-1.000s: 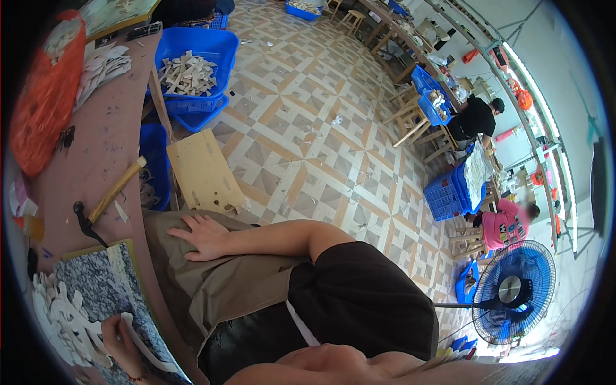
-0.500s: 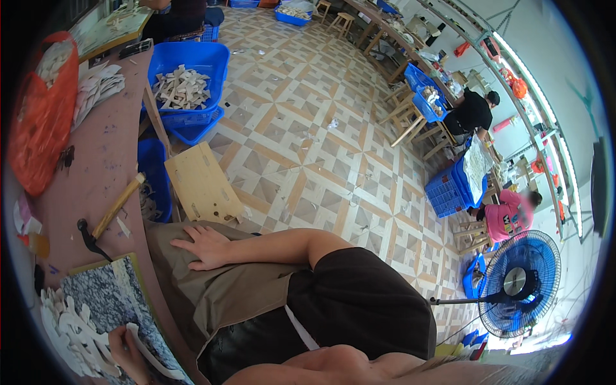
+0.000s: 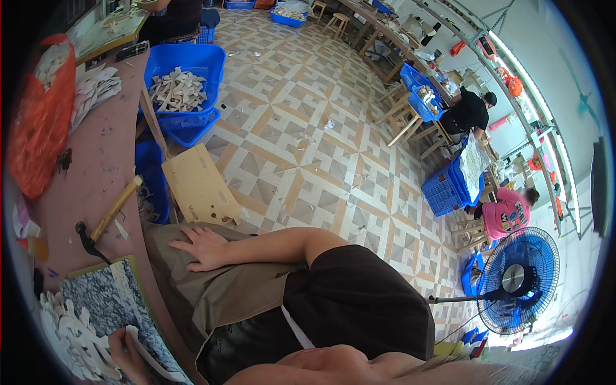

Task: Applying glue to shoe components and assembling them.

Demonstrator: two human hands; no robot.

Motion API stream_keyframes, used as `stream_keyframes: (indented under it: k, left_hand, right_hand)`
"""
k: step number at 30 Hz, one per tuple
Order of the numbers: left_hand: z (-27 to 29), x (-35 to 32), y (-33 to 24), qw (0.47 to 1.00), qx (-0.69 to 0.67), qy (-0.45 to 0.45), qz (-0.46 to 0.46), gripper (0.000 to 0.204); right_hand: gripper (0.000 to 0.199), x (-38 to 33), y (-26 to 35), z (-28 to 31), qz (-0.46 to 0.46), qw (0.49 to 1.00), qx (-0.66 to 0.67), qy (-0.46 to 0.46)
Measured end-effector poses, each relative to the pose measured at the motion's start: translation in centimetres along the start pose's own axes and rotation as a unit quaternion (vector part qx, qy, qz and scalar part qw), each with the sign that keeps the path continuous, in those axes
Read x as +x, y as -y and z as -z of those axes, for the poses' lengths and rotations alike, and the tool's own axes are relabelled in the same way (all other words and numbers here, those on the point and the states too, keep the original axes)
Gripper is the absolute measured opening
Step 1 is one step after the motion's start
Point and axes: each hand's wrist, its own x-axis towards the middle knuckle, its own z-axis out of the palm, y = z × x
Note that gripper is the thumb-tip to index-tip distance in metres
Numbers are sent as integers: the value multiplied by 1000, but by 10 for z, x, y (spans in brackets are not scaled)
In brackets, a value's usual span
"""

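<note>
Clutching a white strip, left hand half cropped.

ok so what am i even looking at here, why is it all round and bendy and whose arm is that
There is no machine here. The picture comes from a wide fisheye camera worn on a person's head and pointing down, so straight edges curve near the rim. The arm belongs to the wearer.

The right hand lies flat on the person's lap, on the khaki trousers, and holds nothing. At the bottom left, the left hand has its fingers round a pale flat cut-out piece.

Beside it a pile of similar pale pieces lies on a speckled grey board on the pinkish worktable. A hammer lies further up the table, and a red bag sits at its far side. On the tiled floor stand a blue crate of wooden pieces and a blue fan. Other people work at benches behind.
</note>
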Motion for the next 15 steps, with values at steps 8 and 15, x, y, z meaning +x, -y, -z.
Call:
stream_keyframes:
  k: [8,15]
  left_hand:
    - [-5,-1,10,998,-51,13,-22,5]
    - [1,-1,0,1000,-25,11,1,5]
  right_hand:
    - [87,-1,4,5,-2,1000,5,10]
    - [87,-2,4,3,-4,1000,6,6]
